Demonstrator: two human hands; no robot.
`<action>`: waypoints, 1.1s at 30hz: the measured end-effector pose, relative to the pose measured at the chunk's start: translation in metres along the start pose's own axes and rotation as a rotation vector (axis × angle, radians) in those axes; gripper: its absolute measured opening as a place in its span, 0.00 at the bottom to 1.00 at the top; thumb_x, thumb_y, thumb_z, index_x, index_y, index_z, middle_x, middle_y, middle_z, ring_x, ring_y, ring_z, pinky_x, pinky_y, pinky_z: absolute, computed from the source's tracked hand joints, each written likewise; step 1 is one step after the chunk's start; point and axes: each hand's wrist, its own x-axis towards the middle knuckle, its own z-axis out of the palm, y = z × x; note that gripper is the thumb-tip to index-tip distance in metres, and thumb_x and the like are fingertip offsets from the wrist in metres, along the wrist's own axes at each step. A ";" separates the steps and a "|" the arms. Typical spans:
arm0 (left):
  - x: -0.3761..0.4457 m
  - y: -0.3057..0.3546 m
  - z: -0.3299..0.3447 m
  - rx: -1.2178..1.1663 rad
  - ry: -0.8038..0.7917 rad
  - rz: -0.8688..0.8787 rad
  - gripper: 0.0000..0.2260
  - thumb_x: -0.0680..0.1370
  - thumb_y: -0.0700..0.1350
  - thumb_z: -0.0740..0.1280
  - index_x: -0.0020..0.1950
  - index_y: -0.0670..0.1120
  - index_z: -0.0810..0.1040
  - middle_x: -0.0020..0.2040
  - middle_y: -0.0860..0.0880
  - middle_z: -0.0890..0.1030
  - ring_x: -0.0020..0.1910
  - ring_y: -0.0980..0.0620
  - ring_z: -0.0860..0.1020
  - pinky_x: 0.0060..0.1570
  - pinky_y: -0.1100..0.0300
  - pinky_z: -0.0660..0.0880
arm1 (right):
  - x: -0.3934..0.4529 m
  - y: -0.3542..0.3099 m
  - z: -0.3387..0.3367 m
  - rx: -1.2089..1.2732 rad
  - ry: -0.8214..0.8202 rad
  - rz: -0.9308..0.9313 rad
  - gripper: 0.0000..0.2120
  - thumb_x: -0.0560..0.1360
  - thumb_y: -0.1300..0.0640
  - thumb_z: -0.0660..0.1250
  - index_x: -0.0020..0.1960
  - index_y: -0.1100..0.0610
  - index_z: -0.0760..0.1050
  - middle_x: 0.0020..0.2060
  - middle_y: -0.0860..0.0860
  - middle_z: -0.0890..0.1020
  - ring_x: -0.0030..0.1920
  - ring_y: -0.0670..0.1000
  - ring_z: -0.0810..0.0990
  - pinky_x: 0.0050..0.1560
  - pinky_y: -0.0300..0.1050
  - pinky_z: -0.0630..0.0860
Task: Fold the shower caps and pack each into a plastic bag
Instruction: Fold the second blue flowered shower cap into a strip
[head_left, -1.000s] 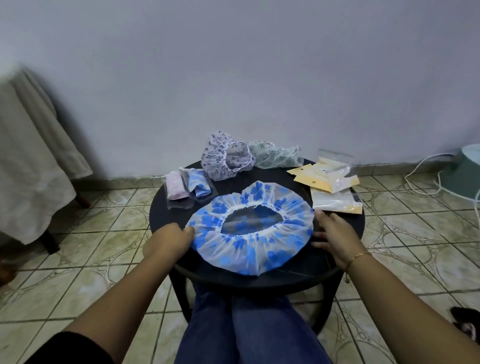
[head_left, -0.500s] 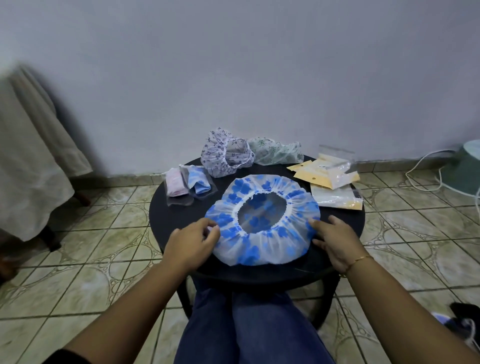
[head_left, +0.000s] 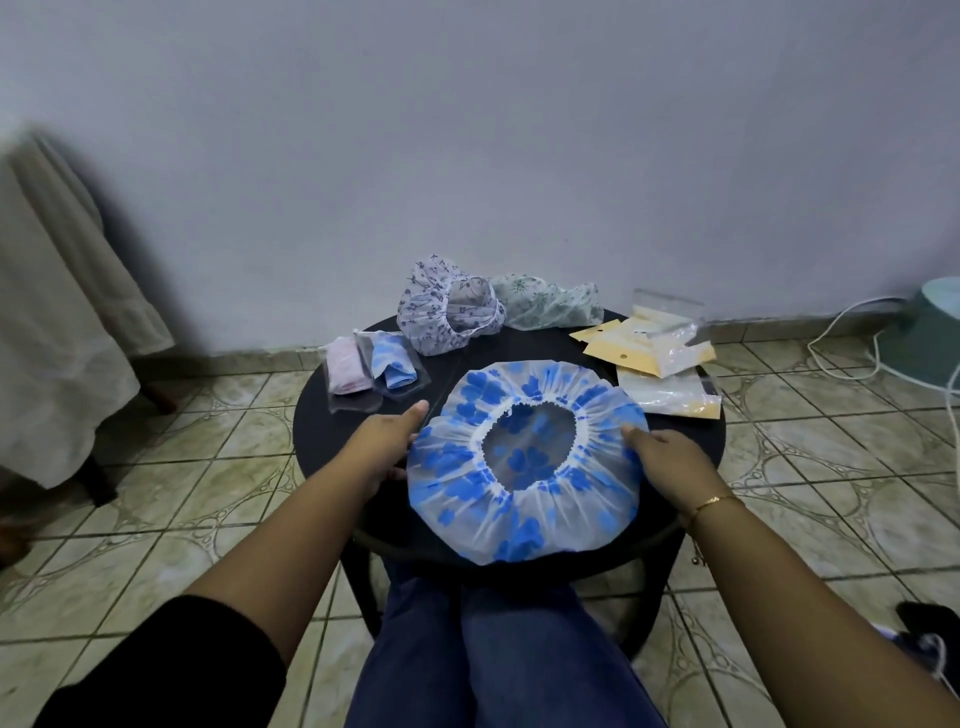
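With two folded caps in clear plastic bags (head_left: 371, 371) (two loose caps remain), we grip the unfolded blue-flowered translucent shower cap (head_left: 524, 457) with left hand (head_left: 387, 447) and right hand (head_left: 662, 457).

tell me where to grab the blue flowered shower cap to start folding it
Pinch the blue flowered shower cap at its outer rim on two opposite sides, coming in from left and right, where the left hand and right hand already sit. It lies spread flat with its elastic opening up, so opposite edges likely fold together cleanly across the middle.
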 end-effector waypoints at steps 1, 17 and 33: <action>0.003 0.001 0.000 -0.041 -0.026 -0.037 0.23 0.73 0.64 0.66 0.52 0.45 0.79 0.54 0.43 0.81 0.49 0.45 0.80 0.44 0.53 0.77 | -0.004 -0.002 0.000 0.075 -0.021 -0.048 0.17 0.78 0.47 0.61 0.56 0.59 0.76 0.52 0.55 0.79 0.51 0.54 0.77 0.56 0.51 0.74; 0.000 -0.013 -0.016 0.446 0.301 0.086 0.23 0.77 0.59 0.63 0.31 0.42 0.69 0.31 0.45 0.72 0.32 0.47 0.71 0.32 0.55 0.63 | 0.001 -0.005 0.015 0.636 -0.157 0.161 0.12 0.71 0.70 0.69 0.54 0.65 0.75 0.37 0.56 0.81 0.33 0.52 0.80 0.30 0.43 0.79; -0.012 -0.037 -0.020 0.770 0.534 0.804 0.18 0.73 0.50 0.62 0.61 0.46 0.74 0.60 0.45 0.73 0.59 0.45 0.72 0.53 0.50 0.70 | -0.003 -0.004 0.016 -0.061 0.233 -0.229 0.19 0.74 0.55 0.68 0.63 0.59 0.74 0.61 0.56 0.76 0.61 0.57 0.72 0.60 0.48 0.70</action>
